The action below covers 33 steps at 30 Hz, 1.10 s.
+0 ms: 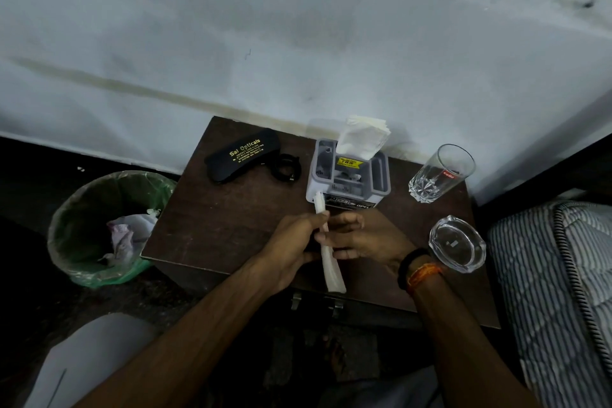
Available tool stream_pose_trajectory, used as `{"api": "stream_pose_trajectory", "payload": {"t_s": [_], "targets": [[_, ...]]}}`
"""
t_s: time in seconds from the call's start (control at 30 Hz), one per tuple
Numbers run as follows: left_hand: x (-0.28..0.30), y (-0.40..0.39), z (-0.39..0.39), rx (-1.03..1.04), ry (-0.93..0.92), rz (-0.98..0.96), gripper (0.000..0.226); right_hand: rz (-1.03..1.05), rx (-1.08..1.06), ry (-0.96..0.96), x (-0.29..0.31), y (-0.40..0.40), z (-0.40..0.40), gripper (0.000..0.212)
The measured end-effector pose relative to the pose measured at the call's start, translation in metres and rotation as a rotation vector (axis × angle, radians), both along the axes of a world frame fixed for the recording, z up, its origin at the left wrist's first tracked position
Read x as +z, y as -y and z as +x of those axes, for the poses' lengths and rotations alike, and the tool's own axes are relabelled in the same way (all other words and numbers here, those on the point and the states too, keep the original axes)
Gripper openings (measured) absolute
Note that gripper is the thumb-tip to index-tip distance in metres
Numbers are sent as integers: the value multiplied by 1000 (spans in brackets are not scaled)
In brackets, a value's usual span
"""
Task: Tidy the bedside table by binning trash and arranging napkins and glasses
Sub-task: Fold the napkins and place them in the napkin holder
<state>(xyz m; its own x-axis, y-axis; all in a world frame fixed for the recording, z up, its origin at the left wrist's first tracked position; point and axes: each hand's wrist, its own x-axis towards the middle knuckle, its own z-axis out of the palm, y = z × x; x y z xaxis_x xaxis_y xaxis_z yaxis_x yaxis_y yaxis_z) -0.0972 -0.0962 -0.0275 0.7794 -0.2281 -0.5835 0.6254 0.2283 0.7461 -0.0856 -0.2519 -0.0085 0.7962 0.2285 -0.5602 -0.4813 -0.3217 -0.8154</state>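
A folded white napkin (332, 270) stands on edge above the dark brown bedside table (212, 219), held between both hands. My left hand (291, 248) pinches its left side and my right hand (361, 238) presses its right side. Just behind them a grey napkin holder (377, 172) carries several white napkins (362, 139) upright. A clear drinking glass (440, 174) stands at the back right of the table. A glass ashtray (457, 243) sits at the right front edge. A bin (82, 209) with a green liner stands on the floor to the left, with crumpled trash (124, 237) inside.
A black spectacle case (243, 159) with gold lettering lies at the table's back left, a black ring-shaped item (286, 169) beside it. A striped mattress (556, 281) borders the table on the right. A pale wall rises directly behind.
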Motion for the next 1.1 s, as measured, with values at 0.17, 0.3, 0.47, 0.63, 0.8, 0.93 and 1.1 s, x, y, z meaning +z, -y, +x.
{"api": "stream_pose_trajectory", "payload": {"t_s": [0.17,0.3,0.47,0.63,0.8,0.93,1.1], "targets": [[5,-5,0,-12,20,2,14,-28,-19,43,5,-1,2,28],[7,-6,0,36,-3,19,26,7,-12,42,9,0,2,28],[9,-10,3,71,-44,9,33,58,-67,63,11,4,4,34],[16,-16,2,75,-70,36,33,55,-136,171,13,1,7,45],[21,-30,0,134,-118,-41,32,6,-186,248,16,-4,8,45],[23,-41,-1,212,-156,-140,30,25,-186,224,17,-2,7,40],[23,-54,3,239,-135,-160,34,111,-129,157,22,2,6,33]]}}
